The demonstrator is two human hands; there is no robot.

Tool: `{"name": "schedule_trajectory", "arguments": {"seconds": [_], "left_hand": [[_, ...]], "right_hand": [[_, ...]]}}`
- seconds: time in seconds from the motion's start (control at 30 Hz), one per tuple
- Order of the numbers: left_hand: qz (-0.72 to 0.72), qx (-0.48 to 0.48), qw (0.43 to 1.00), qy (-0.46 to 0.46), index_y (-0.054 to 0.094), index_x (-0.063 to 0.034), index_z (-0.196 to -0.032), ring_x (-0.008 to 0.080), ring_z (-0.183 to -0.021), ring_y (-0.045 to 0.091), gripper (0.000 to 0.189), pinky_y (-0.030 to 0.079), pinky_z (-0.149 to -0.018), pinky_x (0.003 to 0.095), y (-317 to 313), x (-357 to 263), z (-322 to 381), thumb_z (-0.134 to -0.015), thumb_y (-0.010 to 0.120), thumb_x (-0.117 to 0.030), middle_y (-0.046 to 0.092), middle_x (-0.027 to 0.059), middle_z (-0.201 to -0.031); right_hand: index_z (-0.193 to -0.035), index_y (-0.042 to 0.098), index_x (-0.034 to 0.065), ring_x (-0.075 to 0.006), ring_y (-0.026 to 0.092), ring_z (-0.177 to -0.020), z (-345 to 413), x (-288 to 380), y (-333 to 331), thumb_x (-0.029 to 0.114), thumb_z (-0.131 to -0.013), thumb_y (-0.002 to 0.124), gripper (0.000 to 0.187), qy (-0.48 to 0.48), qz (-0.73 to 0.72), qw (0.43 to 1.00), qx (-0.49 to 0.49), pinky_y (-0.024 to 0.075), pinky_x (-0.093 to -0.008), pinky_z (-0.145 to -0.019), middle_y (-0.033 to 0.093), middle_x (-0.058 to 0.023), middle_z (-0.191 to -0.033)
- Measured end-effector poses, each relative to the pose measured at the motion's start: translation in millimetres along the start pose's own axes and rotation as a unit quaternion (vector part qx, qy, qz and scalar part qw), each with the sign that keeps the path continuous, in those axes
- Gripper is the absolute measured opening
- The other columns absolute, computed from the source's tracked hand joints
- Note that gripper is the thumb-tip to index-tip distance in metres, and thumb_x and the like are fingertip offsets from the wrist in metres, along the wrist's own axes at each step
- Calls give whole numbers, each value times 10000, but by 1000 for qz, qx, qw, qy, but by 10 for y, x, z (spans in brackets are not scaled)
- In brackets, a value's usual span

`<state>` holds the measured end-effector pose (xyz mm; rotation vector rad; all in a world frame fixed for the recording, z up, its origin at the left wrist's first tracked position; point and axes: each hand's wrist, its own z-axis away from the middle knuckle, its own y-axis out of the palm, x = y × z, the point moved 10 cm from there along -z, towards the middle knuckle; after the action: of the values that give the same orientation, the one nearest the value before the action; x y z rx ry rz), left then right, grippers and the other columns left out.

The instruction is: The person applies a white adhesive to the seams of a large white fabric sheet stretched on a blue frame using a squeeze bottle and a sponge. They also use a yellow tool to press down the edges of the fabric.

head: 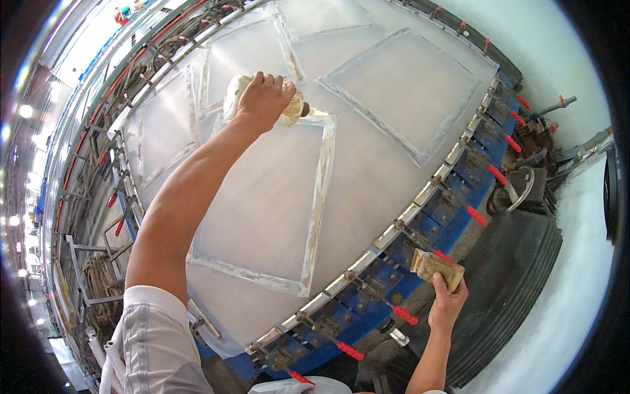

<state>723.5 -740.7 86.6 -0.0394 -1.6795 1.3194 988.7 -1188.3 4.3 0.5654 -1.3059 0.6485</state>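
My left hand [263, 98] grips a stained white plastic bottle [235, 94], tipped on its side with its dark nozzle pointing right. The nozzle is over the top right corner of a rectangular frame outline [322, 162] that shows at a large sheet of pale translucent mesh [364, 197]. Whitish, streaky smears run along that outline. My right hand [449, 300] pinches a worn yellowish block [438, 268], perhaps a spreader, between thumb and fingers. It is held above the blue edge of the stretching table, beside a red clamp handle.
Toggle clamps with red handles [404, 314] line the blue table edge [393, 276] and grip the sheet's border. More smeared frame outlines [418, 98] lie across the sheet. Dark stacked sheets [507, 276] stand at right against a white wall [585, 207]. White tubes [110, 364] stand lower left.
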Motion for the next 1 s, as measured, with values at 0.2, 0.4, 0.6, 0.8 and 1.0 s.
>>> {"name": "schedule_trajectory", "arguments": {"seconds": [0.2,0.4,0.6,0.8,1.0], "left_hand": [[-20,10,1000,13,504,-113,-1387,255,-1172,609,685,420,-1025,428,153,-54,-252,-775,804,-173,629,99,-1221],[-19,-8,1000,23,496,-132,-1394,251,-1166,607,702,429,-1020,393,179,-115,-221,-756,789,-108,626,95,-1194],[-18,-34,996,83,488,-127,-1396,264,-1149,602,686,438,-998,404,4,-211,324,-772,772,-95,618,110,-1177],[13,-59,990,124,494,-122,-1372,279,-1128,602,640,436,-980,404,-60,-372,1214,-783,746,-114,621,105,-1151],[34,-84,989,121,514,-103,-1350,289,-1120,611,648,430,-999,407,-88,-471,1898,-755,769,-128,619,115,-1191]], "right_hand": [[-1167,657,-9,-137,638,-985,-245,-61,201,149,-921,778,316,5,-21,1000,7,502,-310,-908,689,-52,-1089],[-1136,662,-4,-134,636,-973,-207,-133,353,139,-910,780,293,-8,-18,1000,-1,506,-310,-893,694,-48,-1074],[-1118,673,-3,-120,624,-961,-149,109,539,159,-917,774,277,-58,21,998,2,505,-301,-873,685,-42,-1062],[-1064,694,-21,-114,635,-880,-307,276,1228,193,-906,772,278,-90,51,994,27,526,-302,-781,706,-45,-973],[-1016,715,-29,-133,647,-783,-480,-174,1848,216,-894,771,280,-66,87,990,90,521,-307,-735,730,-54,-878]]}}
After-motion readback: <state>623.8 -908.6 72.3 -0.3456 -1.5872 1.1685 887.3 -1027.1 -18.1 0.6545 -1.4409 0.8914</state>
